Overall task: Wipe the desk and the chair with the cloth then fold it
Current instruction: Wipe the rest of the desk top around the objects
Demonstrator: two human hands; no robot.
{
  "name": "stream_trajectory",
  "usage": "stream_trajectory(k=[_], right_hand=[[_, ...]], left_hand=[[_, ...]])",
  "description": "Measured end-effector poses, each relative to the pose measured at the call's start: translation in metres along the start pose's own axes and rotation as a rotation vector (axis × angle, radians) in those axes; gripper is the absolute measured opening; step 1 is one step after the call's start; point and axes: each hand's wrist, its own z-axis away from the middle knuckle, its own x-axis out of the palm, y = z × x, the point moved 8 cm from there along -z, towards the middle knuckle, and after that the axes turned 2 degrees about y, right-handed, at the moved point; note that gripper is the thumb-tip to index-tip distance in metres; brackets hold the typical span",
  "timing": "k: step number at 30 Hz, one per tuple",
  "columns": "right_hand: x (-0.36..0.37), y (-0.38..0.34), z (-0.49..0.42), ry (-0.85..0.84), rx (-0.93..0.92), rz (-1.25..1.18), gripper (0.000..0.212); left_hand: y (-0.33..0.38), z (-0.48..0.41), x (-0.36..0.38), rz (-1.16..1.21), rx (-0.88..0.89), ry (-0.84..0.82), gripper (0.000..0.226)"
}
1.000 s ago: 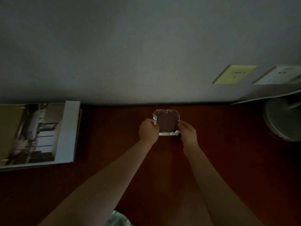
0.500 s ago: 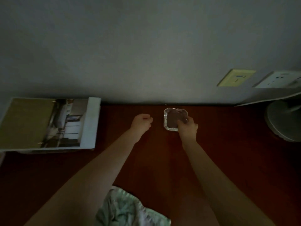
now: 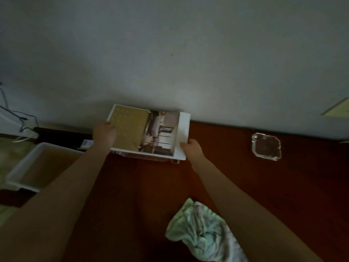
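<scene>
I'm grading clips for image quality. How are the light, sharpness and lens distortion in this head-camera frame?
Head view: dim and underexposed, the desk nearly black at lower right; head view is soft overall, folds of the cloth and print on the binder smeared; head view's wide lens bows the desk's back edge; faint glints only on the glass dish.

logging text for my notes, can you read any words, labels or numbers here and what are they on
Nothing here reads as text.
The binder cover shows a gold dotted panel and a photo: no legible words.
The small blue and white item by the left hand: maybe a label, too blurred.
The wall plate: cut off, no marks legible.
The glass ashtray and cloth: no print visible.
</scene>
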Motion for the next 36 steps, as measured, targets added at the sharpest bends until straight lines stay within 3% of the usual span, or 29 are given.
stream_trajectory(k=[1,3,5,10,13,21,26,32,36], right_hand=[[0.010,0.004,-0.001,-0.005,0.024,0.003,0.051],[0.024,0.011,-0.005,-0.003,0.057,0.024,0.061],[0.026,0.010,-0.006,0.059,0.047,0.124,0.070],[0.026,0.004,-0.008,0.150,0.022,0.369,0.086],[0.027,0.009,-0.008,0.151,0.040,0.432,0.084],[-0.005,-0.006,0.001,0.200,-0.050,0.305,0.067],[-0.056,-0.021,0.015,0.208,-0.098,0.149,0.067],[-0.146,-0.076,0.055,0.323,-0.357,0.341,0.066],[-0.187,-0.099,0.080,0.360,-0.481,0.453,0.064]], left_hand=[[-0.006,0.001,-0.005,-0.072,-0.007,0.011,0.014],[-0.027,-0.010,0.000,-0.145,-0.024,-0.040,0.037],[-0.035,-0.016,0.011,-0.194,-0.053,-0.114,0.046],[-0.025,-0.021,0.016,-0.286,-0.063,-0.108,0.053],[-0.028,-0.028,0.018,-0.285,-0.086,-0.106,0.053],[-0.040,-0.031,0.014,-0.011,-0.211,-0.091,0.058],[-0.008,-0.002,0.036,0.258,-0.261,-0.184,0.041],[0.024,0.055,0.061,0.419,-0.250,-0.242,0.026],[0.031,0.112,0.109,0.622,-0.383,-0.441,0.031]])
